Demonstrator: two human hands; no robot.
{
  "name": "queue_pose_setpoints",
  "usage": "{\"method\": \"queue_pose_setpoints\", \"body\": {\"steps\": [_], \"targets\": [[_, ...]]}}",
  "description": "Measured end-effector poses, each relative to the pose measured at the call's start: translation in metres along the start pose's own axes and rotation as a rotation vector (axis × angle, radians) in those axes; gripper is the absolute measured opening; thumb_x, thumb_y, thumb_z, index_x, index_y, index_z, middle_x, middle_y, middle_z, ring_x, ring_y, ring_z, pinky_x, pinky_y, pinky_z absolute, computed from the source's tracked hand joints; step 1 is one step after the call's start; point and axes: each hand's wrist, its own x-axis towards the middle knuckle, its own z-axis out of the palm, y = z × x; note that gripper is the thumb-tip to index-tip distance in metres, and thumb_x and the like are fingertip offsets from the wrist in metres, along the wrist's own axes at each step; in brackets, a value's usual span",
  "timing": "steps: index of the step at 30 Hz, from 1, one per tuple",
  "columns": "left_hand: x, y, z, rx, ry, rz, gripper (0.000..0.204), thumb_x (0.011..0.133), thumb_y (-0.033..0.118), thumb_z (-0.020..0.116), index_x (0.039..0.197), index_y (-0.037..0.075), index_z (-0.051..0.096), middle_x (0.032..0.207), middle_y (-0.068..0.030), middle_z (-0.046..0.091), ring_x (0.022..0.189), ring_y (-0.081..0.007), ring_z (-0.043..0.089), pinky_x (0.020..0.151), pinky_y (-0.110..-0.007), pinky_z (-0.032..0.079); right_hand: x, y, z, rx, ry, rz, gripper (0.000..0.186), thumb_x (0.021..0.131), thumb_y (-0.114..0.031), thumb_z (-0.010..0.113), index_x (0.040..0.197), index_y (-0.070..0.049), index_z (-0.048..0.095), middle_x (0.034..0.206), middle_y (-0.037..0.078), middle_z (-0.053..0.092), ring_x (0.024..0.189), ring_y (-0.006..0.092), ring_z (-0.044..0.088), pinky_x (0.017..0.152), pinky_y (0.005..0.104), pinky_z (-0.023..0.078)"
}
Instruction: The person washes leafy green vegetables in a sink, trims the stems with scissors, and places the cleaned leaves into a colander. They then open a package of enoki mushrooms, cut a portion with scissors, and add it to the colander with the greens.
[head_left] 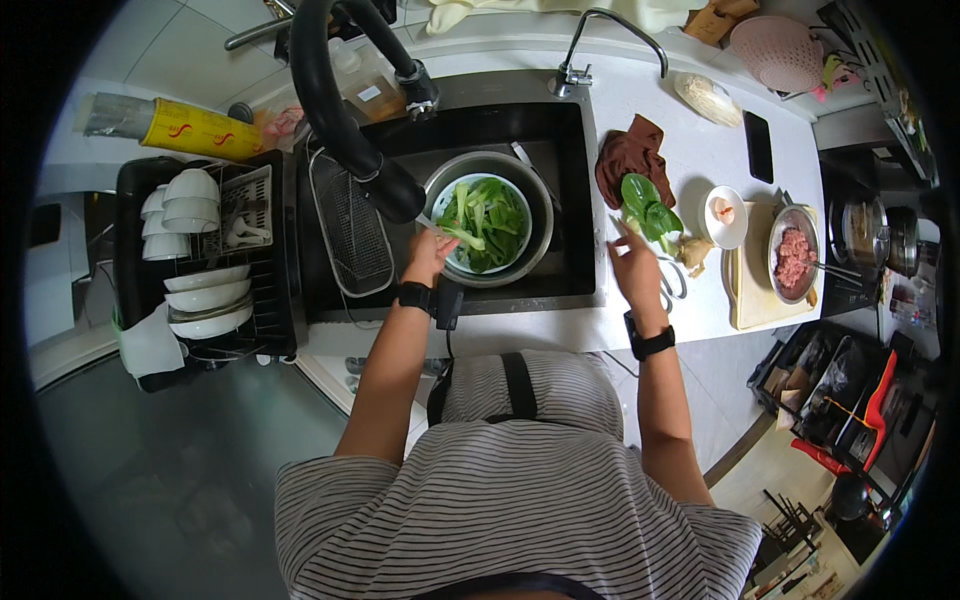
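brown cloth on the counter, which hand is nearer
Right. The right hand is just on the person's side of the cloth; the left hand is farther off, at the greens in the sink.

The cutting board (745, 285) bears a metal bowl (797, 220) of pink minced meat (795, 262), with chopsticks (837, 271) sticking out over the rim to its right. Just left of the board sits a small white bowl (738, 230); beyond the board lie a black phone (759, 146) and, farther off, a pale wrapped package (708, 98) and a pink basket (778, 53). Left of and beyond it is a crumpled brown cloth (635, 160). Well to its left stands a black dish rack (285, 260) holding white bowls (190, 215).
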Motion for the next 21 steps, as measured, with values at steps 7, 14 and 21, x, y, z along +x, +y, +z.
{"method": "queue_pose_setpoints", "body": {"steps": [7,14,21], "targets": [[-0.019,0.04,0.011,0.288,0.078,0.281,0.027,0.082,0.018,0.064,0.105,0.007,0.055,0.103,-0.0038,0.057,0.097,-0.0165,0.054,0.082,-0.031,0.045,-0.012,-0.042,0.035,0.073,-0.18,-0.189,0.037,0.079,-0.02,0.062,0.113,-0.005,0.056,0.09,0.014,0.062,0.074,0.0305,0.061,0.065,0.0383,0.049],[-0.046,0.134,0.012,-0.018,-0.334,0.315,0.02,0.092,0.017,0.048,0.105,0.003,0.056,0.101,-0.007,0.06,0.095,-0.0196,0.057,0.086,-0.033,0.047,-0.014,-0.043,0.049,0.11,-0.292,-0.199,0.038,0.079,-0.021,0.064,0.111,-0.001,0.058,0.083,0.013,0.064,0.068,0.0251,0.061,0.062,0.0341,0.048],[-0.054,0.09,0.016,1.193,-0.078,0.764,0.029,0.085,0.022,0.058,0.104,0.0,0.057,0.104,-0.011,0.06,0.095,-0.0226,0.056,0.083,-0.032,0.043,-0.002,-0.055,0.075,0.135,-0.356,-0.217,0.036,0.079,-0.023,0.063,0.107,-0.001,0.06,0.086,0.019,0.064,0.078,0.0339,0.062,0.071,0.0398,0.049]]}}
